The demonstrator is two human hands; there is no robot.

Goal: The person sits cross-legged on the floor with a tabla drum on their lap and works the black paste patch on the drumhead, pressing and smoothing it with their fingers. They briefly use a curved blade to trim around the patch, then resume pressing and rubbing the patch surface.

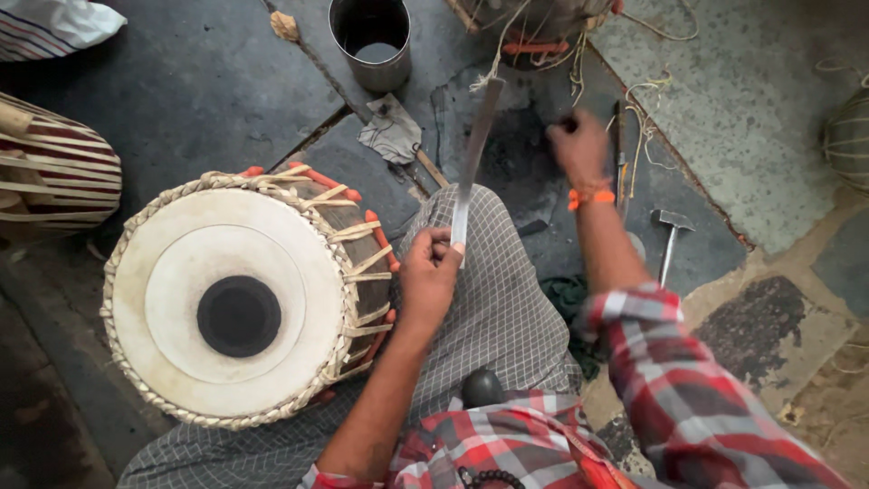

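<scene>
Upright, the metal strip rises from the left hand's closed grip, beside the drum.

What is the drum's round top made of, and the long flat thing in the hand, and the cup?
Drum top: probably stretched animal skin, matte cream, with a black patch. Long flat strip in the left hand: looks like metal, grey with a dull shine. Cup: likely steel, shiny grey.
</scene>
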